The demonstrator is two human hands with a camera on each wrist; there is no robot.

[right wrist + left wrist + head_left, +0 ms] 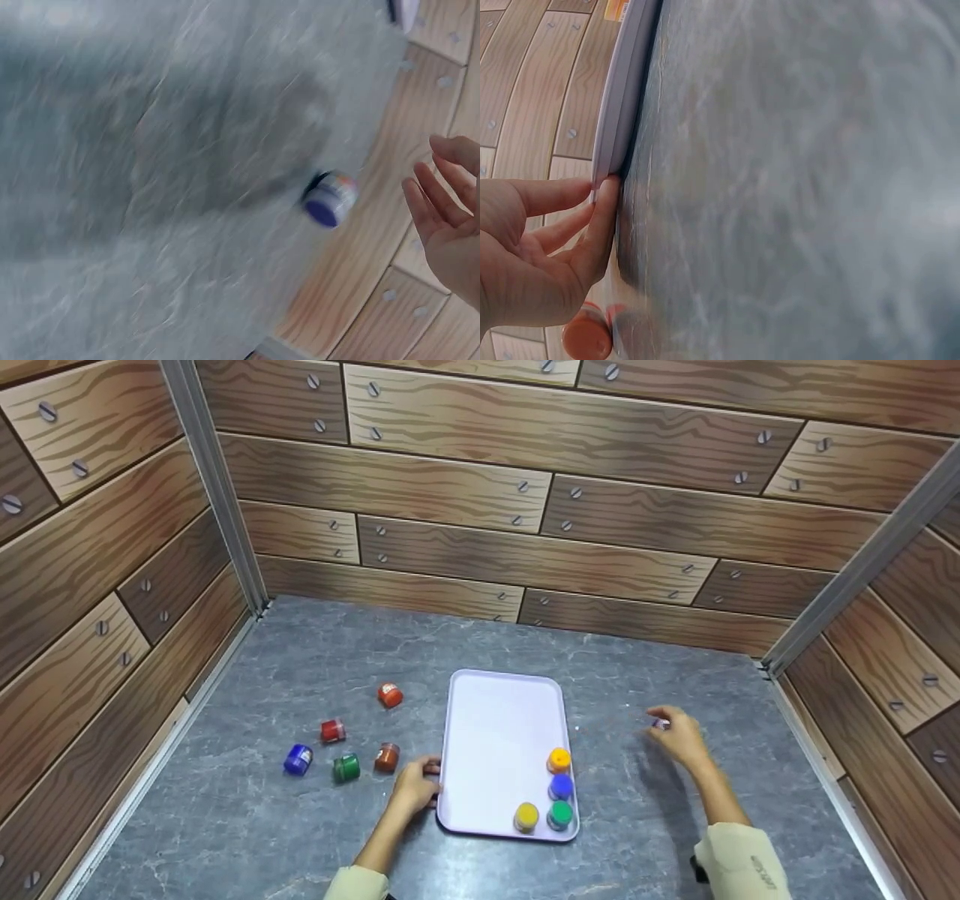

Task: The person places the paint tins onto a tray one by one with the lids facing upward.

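The purple jar [330, 199] rests on the tabletop [487, 870] near the fingers of the right hand [679, 739], which are parted and grasp nothing. The fingers of the left hand [415, 787] pinch the rim of the lilac tray [495, 735]; four jars [560, 787] stand on it, right of these fingers, and a brown jar [387, 757] is near, to their left.

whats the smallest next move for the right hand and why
Probably bring the right hand a little closer to the purple-lidded jar and close its fingers round it. The right wrist view shows those fingers open, with a gap between them and the jar, while the left hand pinches the edge of the tray, which has bare room on it.
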